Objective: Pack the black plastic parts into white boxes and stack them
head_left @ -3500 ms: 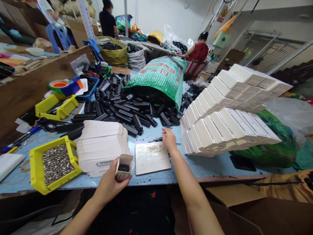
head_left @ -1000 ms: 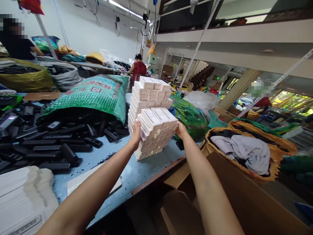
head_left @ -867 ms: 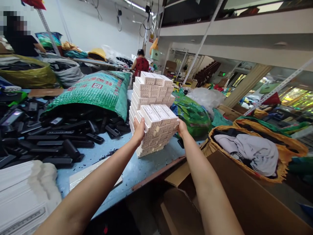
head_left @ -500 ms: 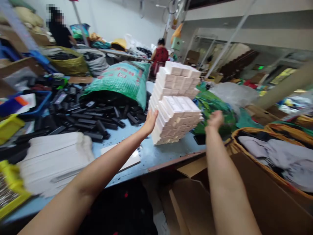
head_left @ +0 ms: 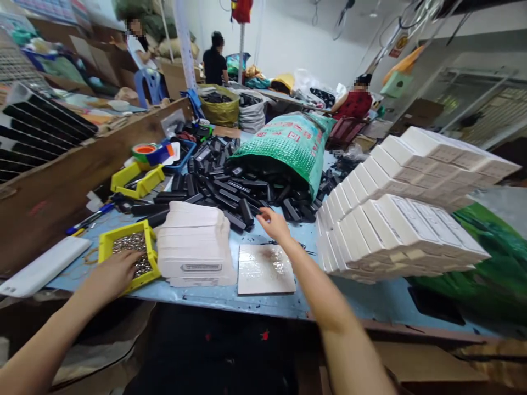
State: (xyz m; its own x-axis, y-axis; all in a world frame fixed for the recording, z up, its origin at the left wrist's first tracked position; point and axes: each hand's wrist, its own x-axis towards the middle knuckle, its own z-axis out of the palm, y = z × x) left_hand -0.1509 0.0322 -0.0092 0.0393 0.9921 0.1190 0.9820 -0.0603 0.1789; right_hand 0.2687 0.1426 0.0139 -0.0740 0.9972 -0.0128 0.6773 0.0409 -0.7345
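My left hand (head_left: pixel 113 272) reaches into a yellow bin (head_left: pixel 153 258) of small shiny metal pieces (head_left: pixel 134 240), fingers stretched over them and the tips partly hidden. My right hand (head_left: pixel 275 224) is above the table beside a heap of black plastic pieces (head_left: pixel 230 189). Its fingers are curled in a pinch; whatever is between them I cannot make out. Between my hands lie a stack of flat white cartons (head_left: pixel 191 241) and a white tile-like board (head_left: pixel 263 274) with a glossy patch. Stacked white boxes (head_left: pixel 370 230) stand to the right.
A green woven sack (head_left: pixel 284 142) opens onto the black pieces. Another yellow bin (head_left: pixel 138 181), tape rolls (head_left: pixel 146 152), pens (head_left: pixel 90 219) and a long white object (head_left: pixel 45 266) lie left, near a wooden board (head_left: pixel 82 164). Several people sit or stand farther back.
My view has swung left. My hands have left the box stack: the left is now in the yellow bin of metal pieces, the right by the black pieces.
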